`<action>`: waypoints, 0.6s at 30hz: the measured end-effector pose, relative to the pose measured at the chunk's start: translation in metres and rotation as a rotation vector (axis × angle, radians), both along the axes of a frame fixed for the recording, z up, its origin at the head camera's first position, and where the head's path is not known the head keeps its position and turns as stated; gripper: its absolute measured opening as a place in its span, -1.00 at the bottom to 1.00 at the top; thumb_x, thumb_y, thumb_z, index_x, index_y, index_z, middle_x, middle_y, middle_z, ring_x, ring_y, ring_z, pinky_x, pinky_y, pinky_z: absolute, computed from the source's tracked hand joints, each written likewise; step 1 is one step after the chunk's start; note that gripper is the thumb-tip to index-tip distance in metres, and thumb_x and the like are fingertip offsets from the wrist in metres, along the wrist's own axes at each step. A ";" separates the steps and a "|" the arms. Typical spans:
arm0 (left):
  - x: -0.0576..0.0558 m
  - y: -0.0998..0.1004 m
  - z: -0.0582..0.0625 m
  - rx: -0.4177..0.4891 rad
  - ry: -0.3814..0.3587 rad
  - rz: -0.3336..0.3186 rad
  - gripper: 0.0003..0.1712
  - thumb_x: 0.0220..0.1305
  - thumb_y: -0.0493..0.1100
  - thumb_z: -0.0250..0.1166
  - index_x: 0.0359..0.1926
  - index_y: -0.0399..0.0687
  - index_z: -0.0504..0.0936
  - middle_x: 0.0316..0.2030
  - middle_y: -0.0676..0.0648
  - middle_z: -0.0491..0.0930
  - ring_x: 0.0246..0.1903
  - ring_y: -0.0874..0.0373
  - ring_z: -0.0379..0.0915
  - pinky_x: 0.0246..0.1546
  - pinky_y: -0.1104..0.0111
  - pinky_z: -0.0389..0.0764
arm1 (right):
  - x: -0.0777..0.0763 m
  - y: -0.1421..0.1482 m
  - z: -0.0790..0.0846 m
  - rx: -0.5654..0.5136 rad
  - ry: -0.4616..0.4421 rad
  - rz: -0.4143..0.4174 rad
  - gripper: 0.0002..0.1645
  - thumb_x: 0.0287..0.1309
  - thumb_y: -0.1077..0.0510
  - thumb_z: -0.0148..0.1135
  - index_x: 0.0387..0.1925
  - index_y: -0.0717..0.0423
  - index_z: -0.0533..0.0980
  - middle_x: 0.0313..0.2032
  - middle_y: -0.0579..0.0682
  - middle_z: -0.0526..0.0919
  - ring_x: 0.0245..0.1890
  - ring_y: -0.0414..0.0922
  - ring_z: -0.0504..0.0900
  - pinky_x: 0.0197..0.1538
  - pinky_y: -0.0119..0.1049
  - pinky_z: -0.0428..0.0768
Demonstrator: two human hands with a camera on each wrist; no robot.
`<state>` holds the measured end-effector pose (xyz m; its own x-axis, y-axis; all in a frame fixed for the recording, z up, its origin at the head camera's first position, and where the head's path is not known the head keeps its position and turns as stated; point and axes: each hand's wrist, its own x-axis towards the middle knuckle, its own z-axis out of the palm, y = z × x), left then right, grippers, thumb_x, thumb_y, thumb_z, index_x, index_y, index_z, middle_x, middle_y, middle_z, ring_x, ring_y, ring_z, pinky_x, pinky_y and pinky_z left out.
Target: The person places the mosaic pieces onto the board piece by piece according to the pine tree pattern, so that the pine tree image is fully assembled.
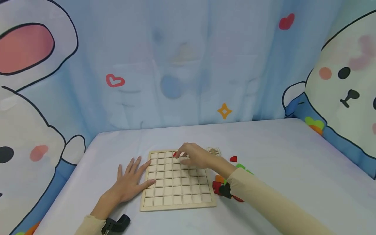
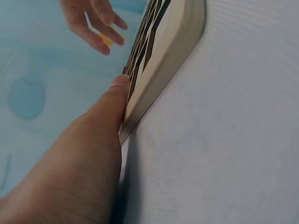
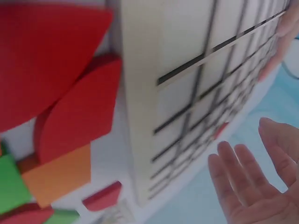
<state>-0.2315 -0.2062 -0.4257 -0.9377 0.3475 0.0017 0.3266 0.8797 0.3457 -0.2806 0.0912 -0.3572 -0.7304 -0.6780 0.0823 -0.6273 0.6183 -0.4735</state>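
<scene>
A square wooden grid board (image 1: 176, 181) lies on the white table. My left hand (image 1: 129, 184) is spread flat at its left side, with the thumb and index finger touching the board's edge; in the left wrist view the thumb (image 2: 105, 100) rests along the rim. Above the board's far rows hovers my right hand (image 1: 195, 155), fingers loosely bent and parted. One red piece (image 1: 174, 154) sits in the far row, right by those fingertips. The right wrist view shows the same hand (image 3: 252, 179) with nothing between thumb and fingers, and the red piece (image 3: 220, 130) on the grid beyond.
Right of the board lie loose red pieces (image 3: 81, 109), an orange piece (image 3: 60, 173) and green pieces (image 1: 240, 166), partly under the right forearm. A lone red piece (image 1: 233, 159) and a small patterned square (image 1: 213, 150) lie farther back. A printed curtain (image 1: 188, 65) hangs behind the table.
</scene>
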 end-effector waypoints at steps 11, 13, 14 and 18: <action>0.004 -0.003 -0.001 0.026 0.002 -0.006 0.02 0.40 0.45 0.14 0.67 0.06 0.12 0.64 -0.35 -0.11 0.61 -0.40 -0.33 0.37 -0.51 -0.43 | 0.086 0.033 0.029 0.118 -0.051 0.097 -0.89 0.38 0.18 0.37 -0.11 -0.01 0.73 -0.13 -0.23 0.61 -0.10 -0.23 0.62 -0.05 -0.37 0.63; 0.004 -0.002 -0.001 0.022 0.002 -0.013 0.05 0.38 0.46 0.16 0.67 0.06 0.12 0.64 -0.35 -0.10 0.61 -0.40 -0.32 0.38 -0.51 -0.41 | 0.096 0.045 0.028 0.132 -0.060 0.087 -0.91 0.37 0.17 0.38 -0.15 -0.06 0.74 -0.19 -0.29 0.59 -0.14 -0.26 0.61 -0.09 -0.40 0.63; 0.004 -0.001 0.000 0.023 0.000 -0.018 0.06 0.37 0.46 0.17 0.67 0.05 0.12 0.64 -0.36 -0.10 0.61 -0.41 -0.31 0.38 -0.51 -0.40 | 0.100 0.052 0.027 0.139 -0.065 0.079 -0.91 0.37 0.16 0.38 -0.16 -0.07 0.74 -0.20 -0.30 0.58 -0.16 -0.27 0.61 -0.11 -0.41 0.63; 0.005 -0.001 0.002 0.020 -0.006 -0.026 0.09 0.33 0.47 0.20 0.67 0.03 0.12 0.63 -0.37 -0.09 0.60 -0.41 -0.30 0.38 -0.51 -0.38 | 0.110 0.076 0.023 0.144 -0.059 0.039 -0.93 0.33 0.14 0.42 -0.18 -0.10 0.75 -0.25 -0.35 0.55 -0.23 -0.29 0.57 -0.15 -0.43 0.63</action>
